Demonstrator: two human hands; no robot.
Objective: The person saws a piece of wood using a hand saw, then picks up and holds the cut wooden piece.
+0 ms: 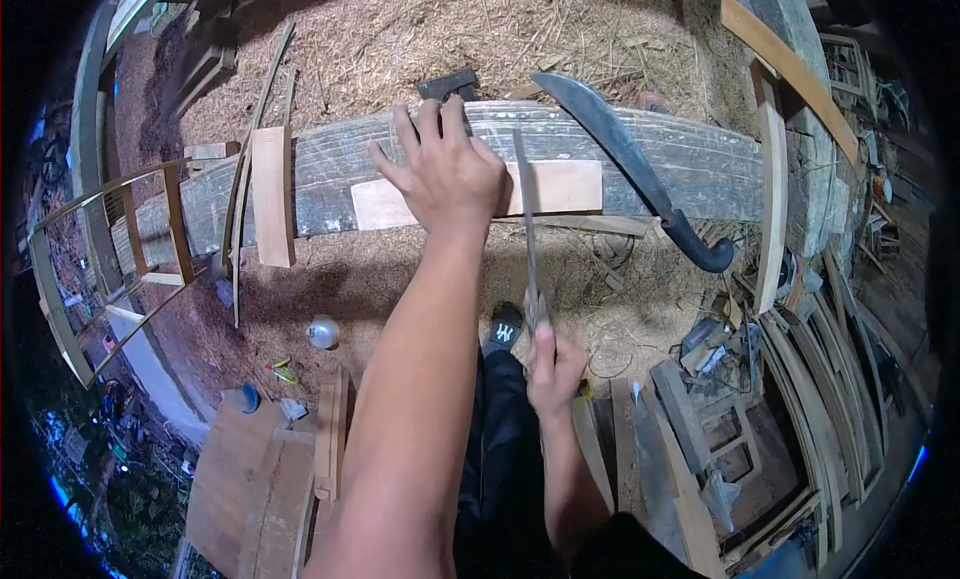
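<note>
My left hand (450, 174) lies palm down with its fingers spread, pressing on a short pale wooden board (565, 186). Its fingertips reach toward the far edge of the grey, weathered plank (340, 164) underneath. In my right hand (556, 371), closed round the handle, is a handsaw (530, 229) seen nearly edge-on. The blade points away from me and crosses the pale board just right of my left hand; whether its teeth are in the wood I cannot tell. Right of the saw, a machete (615, 139) with a dark hooked handle rests across the plank.
An upright-grained wood piece (270, 194) lies across the plank at left, near a slatted wooden frame (165, 224). Wood shavings (390, 59) cover the ground. Curved strips (820, 409) are stacked at right. A white bulb-like object (322, 332) sits on the floor.
</note>
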